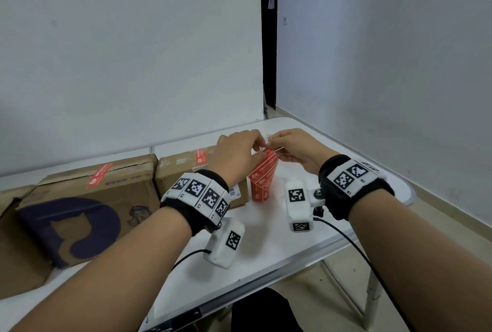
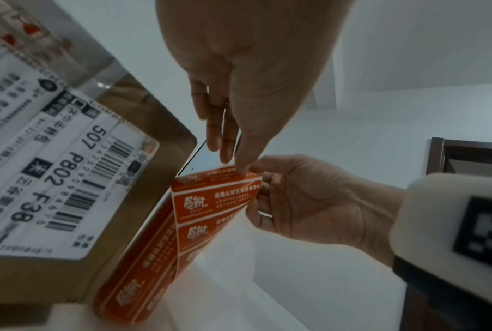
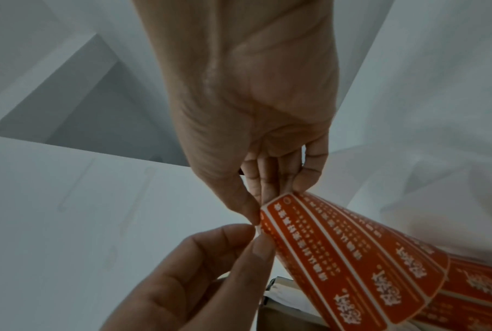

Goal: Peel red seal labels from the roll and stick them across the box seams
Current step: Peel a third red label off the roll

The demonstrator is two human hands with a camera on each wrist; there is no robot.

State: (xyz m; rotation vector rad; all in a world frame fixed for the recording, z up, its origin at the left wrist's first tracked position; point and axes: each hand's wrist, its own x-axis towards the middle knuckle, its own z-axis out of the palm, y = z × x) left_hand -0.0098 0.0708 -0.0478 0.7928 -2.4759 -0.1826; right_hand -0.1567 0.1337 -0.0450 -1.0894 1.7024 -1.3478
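A strip of red seal labels (image 1: pixel 265 169) rises from the roll (image 1: pixel 259 194), which stands on the white table (image 1: pixel 279 249) beside a cardboard box (image 1: pixel 183 172). My right hand (image 1: pixel 271 142) holds the strip's free end (image 3: pixel 338 257) between thumb and fingers. My left hand (image 1: pixel 262 149) pinches the corner of the end label (image 3: pixel 264 220) with thumb and forefinger (image 3: pixel 260 246). The left wrist view shows both hands meeting at the strip's top edge (image 2: pixel 216 181), with the roll (image 2: pixel 134 289) below. Whether the label has lifted off its backing is hidden by the fingers.
Two cardboard boxes lie at the left: a large one with a purple logo (image 1: pixel 87 214) bearing a red label (image 1: pixel 99 174), and the nearer one with a red label (image 1: pixel 201 156) and a shipping label (image 2: pixel 69 168). The table's right edge (image 1: pixel 410 193) is close.
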